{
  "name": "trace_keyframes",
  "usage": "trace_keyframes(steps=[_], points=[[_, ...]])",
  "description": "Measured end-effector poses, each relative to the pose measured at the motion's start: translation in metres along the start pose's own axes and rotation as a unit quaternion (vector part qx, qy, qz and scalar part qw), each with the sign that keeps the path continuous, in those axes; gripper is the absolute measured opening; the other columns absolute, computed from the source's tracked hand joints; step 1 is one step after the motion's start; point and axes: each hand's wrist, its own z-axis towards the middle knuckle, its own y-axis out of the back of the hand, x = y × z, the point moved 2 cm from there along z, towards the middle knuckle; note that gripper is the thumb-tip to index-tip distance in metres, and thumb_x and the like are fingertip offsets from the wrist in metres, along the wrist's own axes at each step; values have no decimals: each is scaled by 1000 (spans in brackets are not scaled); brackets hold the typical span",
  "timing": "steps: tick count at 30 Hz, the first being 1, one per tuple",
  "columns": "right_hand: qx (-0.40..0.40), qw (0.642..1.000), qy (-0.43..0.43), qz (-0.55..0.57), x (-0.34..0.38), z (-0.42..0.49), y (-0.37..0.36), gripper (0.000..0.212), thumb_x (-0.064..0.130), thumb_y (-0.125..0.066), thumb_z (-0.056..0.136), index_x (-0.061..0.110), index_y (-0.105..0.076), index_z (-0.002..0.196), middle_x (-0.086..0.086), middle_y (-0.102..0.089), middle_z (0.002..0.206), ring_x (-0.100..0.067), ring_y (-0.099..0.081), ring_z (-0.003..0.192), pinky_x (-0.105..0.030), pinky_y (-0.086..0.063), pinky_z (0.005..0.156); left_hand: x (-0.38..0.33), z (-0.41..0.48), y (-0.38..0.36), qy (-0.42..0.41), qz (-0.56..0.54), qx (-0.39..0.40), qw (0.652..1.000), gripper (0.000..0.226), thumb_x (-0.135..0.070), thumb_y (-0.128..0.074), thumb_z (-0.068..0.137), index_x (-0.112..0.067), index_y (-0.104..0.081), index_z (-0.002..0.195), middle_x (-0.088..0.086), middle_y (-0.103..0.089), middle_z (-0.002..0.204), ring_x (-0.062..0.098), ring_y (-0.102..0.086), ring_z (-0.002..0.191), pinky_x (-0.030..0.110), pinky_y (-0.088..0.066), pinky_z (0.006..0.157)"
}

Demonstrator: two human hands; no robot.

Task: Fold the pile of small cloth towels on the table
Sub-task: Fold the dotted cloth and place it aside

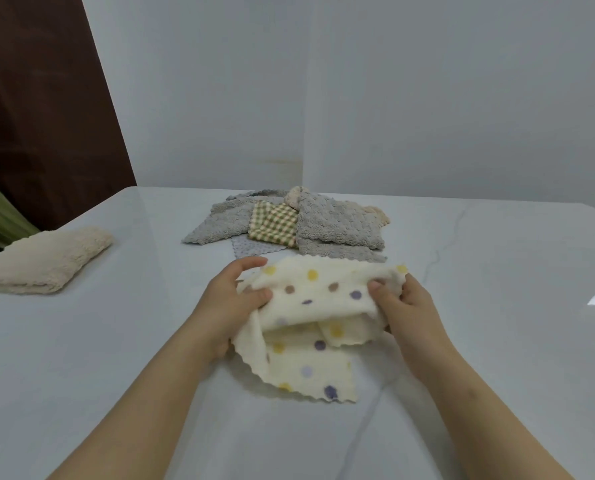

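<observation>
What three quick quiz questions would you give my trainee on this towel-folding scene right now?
1. True or false: the left hand and the right hand both grip the polka-dot towel.
2. Where is the folded beige towel? A) on the table, left of and apart from the pile; B) on top of the pile; C) under the polka-dot towel.
3. Fill in: the checked towel in the pile lies between two ___ towels.
Key: 1 true; 2 A; 3 gray.
</observation>
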Motion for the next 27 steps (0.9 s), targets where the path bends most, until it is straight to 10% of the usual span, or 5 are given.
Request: trace_keyframes(steps=[8, 13, 18, 22, 27], points=[[9, 976, -94, 197, 13, 1, 8, 14, 12, -55, 90, 12, -60, 104, 0, -72, 70, -12, -67, 56, -23, -54, 49, -5, 1, 5, 84, -329, 20, 940, 36, -9, -51, 91, -26, -48, 123, 4, -65, 99, 17, -70, 64, 30, -58, 52], [-9, 995, -85, 57, -2, 5, 15, 49, 10, -59, 88, 21, -39, 130, -4, -60, 84, -13, -53, 61, -25, -47, 61, 11, 12, 15, -11, 110, -114, 987, 45, -1, -65, 80, -29, -55, 114, 6, -45, 133, 20, -52, 105, 30, -45, 86], [77, 970, -35, -229, -7, 0, 2, 64, 29, -67, 80, 42, -33, 133, 2, -54, 112, -16, -56, 100, -26, -44, 80, 13, 6, 7, -160, 511, -126, 835, 38, -16, -54, 88, -26, -52, 125, 0, -14, 154, 21, -13, 141, 35, -25, 108], [111, 930, -9, -352, -9, -4, -3, 46, 29, -63, 78, 46, -46, 116, 4, -52, 100, -16, -53, 95, -22, -44, 79, 6, -3, -3, -205, 588, -99, 776, 36, -30, -35, 94, -26, -56, 123, -2, -41, 143, 19, -29, 136, 35, -28, 103], [54, 974, 14, -221, -6, 1, 3, 29, 11, -55, 84, 40, -56, 86, 5, -48, 82, -12, -48, 65, -20, -40, 54, 22, -5, -16, -124, 610, 75, 779, 54, -60, -30, 91, -35, -31, 139, -9, -31, 147, 15, -26, 137, 32, -23, 109]])
